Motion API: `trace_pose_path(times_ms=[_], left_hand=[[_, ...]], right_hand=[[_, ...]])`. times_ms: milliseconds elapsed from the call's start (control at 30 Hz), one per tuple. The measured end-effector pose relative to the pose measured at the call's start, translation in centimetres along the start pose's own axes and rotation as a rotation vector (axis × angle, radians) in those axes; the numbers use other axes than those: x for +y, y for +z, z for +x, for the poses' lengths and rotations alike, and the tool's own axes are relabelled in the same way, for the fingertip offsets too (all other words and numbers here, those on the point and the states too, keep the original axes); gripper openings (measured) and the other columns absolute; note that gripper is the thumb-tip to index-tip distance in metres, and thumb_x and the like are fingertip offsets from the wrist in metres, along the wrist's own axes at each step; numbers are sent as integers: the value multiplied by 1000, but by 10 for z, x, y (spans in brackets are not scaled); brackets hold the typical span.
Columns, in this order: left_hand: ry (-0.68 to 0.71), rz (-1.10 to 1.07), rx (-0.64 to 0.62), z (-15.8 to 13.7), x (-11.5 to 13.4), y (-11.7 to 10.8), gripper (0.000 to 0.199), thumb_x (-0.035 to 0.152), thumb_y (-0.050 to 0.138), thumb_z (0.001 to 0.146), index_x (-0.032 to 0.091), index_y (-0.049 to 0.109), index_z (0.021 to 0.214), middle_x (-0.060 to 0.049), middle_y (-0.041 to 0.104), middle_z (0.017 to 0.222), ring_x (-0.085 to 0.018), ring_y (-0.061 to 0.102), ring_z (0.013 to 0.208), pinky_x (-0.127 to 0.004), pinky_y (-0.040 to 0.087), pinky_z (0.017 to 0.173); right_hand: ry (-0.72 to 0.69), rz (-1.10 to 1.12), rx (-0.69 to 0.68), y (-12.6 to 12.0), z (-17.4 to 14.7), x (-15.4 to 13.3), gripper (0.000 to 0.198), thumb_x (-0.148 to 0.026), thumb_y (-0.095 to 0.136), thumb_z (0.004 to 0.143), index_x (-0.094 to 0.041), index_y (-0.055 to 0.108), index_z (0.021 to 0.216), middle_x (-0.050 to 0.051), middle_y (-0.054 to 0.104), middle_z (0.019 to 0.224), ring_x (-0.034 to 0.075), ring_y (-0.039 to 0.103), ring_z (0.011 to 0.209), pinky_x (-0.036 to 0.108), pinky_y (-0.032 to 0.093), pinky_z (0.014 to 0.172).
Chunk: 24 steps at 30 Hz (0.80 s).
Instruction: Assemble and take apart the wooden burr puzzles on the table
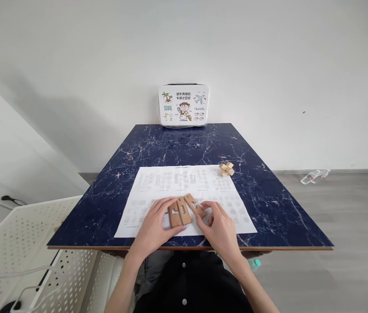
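Note:
Three flat, notched wooden puzzle pieces lie side by side on a large printed sheet [158, 184]. My left hand [155, 224] curls round the left wooden piece [174, 220], fingers at its top and thumb at its lower edge. Touching that piece is the middle wooden piece [184, 212], marked with a "2" and cut with a slot. The right wooden piece [191, 201] slants apart from the other two. My right hand [219, 226] pinches its lower end between thumb and forefinger. An assembled wooden burr puzzle [226, 169] sits at the sheet's upper right corner.
The sheet lies near the front edge of a dark blue marbled table [184, 148]. A white case with cartoon prints [184, 106] stands at the back against the wall. At left is a white perforated cart [24, 230] with cables. A plastic bottle [315, 176] lies on the floor.

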<state>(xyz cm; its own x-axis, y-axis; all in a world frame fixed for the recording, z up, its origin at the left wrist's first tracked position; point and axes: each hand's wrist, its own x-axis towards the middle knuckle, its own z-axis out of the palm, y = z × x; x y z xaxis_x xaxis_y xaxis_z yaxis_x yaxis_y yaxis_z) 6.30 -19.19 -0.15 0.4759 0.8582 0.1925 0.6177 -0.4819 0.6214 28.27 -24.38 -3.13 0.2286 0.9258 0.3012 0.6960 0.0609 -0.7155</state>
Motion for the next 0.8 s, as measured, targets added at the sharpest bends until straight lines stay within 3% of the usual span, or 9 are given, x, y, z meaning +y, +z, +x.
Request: trace_pose_path(times_ms=[433, 800], left_hand=[[-58, -5, -25, 0, 0, 0, 74, 53, 78, 87, 41, 44, 152, -3, 50, 156, -33, 47, 145, -53, 47, 117], [-28, -11, -1, 1, -1, 1, 73, 51, 80, 86, 40, 47, 151, -5, 52, 154, -34, 49, 144, -53, 47, 117]], right_hand=[[9, 8, -3, -1, 1, -1, 23, -35, 59, 93, -21, 63, 112, 5, 71, 105, 14, 58, 58, 29, 44, 57], [32, 24, 21, -2, 0, -1, 23, -36, 59, 94, -20, 64, 110, 4, 70, 93, 14, 57, 56, 29, 44, 57]])
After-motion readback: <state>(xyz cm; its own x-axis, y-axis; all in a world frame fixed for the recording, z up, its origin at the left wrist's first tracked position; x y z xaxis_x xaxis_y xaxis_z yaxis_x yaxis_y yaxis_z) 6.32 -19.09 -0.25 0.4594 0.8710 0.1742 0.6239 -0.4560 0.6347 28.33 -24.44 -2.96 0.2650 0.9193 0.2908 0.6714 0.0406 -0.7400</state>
